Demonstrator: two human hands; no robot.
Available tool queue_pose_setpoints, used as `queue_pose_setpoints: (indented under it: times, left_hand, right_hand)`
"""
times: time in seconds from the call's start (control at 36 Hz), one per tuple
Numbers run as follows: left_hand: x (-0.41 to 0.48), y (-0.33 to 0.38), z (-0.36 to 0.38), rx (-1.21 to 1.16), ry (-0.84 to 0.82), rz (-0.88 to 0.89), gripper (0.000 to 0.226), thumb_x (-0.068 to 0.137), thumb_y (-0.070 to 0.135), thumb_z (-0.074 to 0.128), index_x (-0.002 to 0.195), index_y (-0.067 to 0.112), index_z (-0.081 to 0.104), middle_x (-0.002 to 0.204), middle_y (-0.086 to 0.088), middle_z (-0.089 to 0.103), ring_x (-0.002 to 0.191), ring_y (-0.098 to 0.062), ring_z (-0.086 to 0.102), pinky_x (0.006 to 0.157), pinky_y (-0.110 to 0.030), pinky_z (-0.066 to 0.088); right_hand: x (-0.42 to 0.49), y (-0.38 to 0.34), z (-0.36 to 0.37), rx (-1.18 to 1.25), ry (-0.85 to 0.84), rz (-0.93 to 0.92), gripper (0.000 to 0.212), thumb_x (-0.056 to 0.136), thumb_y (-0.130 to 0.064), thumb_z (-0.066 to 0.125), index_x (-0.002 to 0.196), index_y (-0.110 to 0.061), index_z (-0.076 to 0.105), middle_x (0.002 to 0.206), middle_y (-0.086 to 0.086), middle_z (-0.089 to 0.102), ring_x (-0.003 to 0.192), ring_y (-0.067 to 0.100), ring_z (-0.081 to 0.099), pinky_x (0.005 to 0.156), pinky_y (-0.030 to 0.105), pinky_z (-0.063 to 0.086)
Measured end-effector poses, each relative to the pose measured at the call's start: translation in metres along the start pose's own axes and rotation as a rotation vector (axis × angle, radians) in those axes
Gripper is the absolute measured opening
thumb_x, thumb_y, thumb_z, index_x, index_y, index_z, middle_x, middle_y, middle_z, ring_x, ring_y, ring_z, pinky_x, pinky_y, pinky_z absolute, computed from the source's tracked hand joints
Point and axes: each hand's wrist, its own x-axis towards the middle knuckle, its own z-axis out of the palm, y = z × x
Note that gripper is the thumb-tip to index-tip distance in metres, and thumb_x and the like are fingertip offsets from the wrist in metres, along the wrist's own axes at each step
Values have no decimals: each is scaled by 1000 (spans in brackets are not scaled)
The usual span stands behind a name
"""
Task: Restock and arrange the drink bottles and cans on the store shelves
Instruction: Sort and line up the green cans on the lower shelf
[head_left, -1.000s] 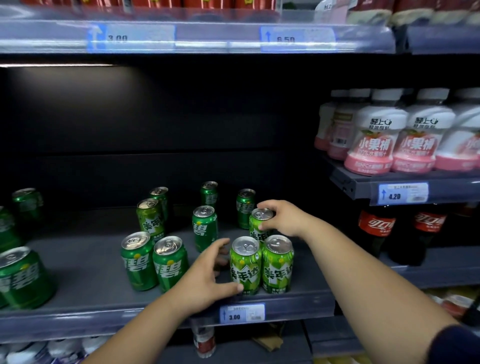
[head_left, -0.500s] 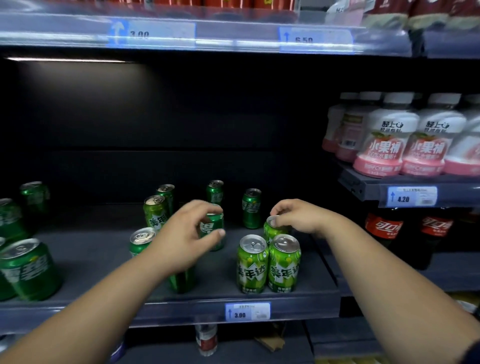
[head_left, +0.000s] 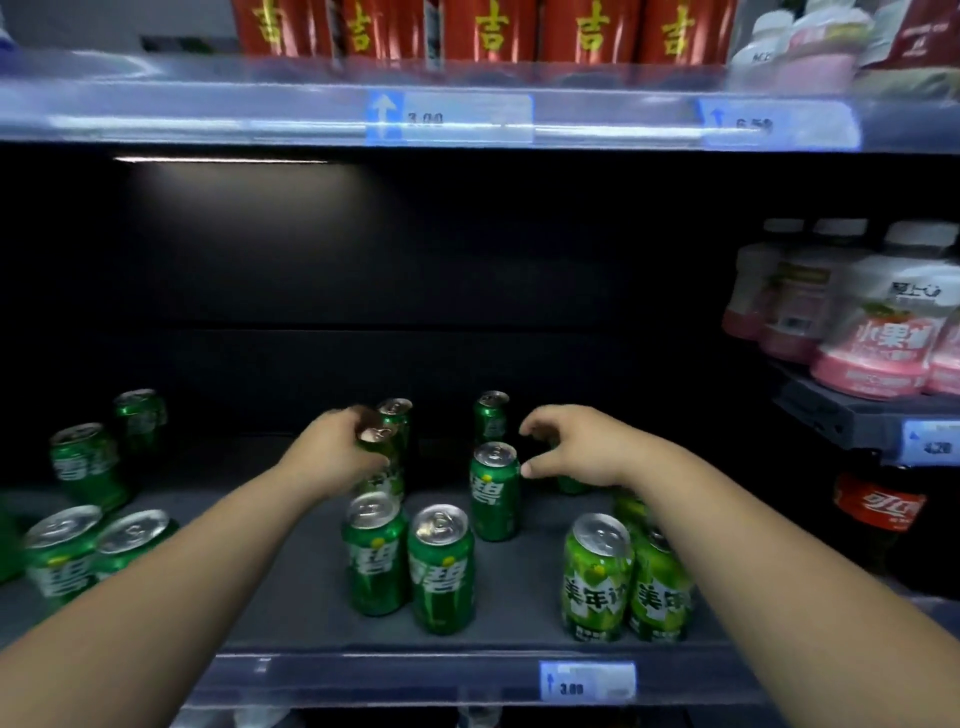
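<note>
Left hand (head_left: 332, 452) grips a can (head_left: 384, 470); right hand (head_left: 571, 447) hovers half-open, empty. Slide it upright into line, label forward.

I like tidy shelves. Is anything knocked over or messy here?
Nothing is spilled, and no can lies on its side. The dark green cans look messy, though: they are scattered across the shelf instead of in rows. Only the two front light green cans stand neatly side by side.
</note>
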Motion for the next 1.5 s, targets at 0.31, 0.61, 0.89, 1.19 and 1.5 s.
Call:
queue_pose_setpoints:
  times: [0.31,0.61,0.89,1.19,1.5]
  left_hand:
    - [38,-39,11,-150,-139,-36,76,65,18,88,133,17,55,112,0,67,101,-17,64,87,-28,52]
    - [59,-46,26,-362,-202,16,60,61,-1,90,111,22,64,106,1,71,106,-21,68,96,-34,53]
    - [52,9,24,-160,-277,305,76,64,31,93,133,21,60,124,9,60,116,-11,58,98,-23,45]
    - [28,99,59,-78,-402,411,66,65,25,91,123,21,61,116,4,66,103,-12,63,89,-31,54]
    - [6,147,98,3,-510,425,58,66,23,90,116,19,61,110,2,63,99,-16,60,80,-29,49]
  right_hand:
    - [57,-68,39,-220,-81,-14,83,74,-41,83,147,-30,45,145,2,54,124,22,57,99,31,49]
    - [51,-55,34,-432,-154,112,74,78,-27,82,144,-31,50,141,4,56,120,26,58,96,34,51]
    - [37,-19,16,-410,-76,210,77,75,-35,82,144,-33,51,145,-2,54,124,23,56,99,33,50]
    - [-1,31,-1,-351,35,297,69,79,-46,80,143,-35,54,141,-1,59,124,24,59,98,35,51]
    - [-24,65,-17,-50,23,165,41,90,-32,74,130,-28,66,127,-5,66,116,16,61,97,30,48]
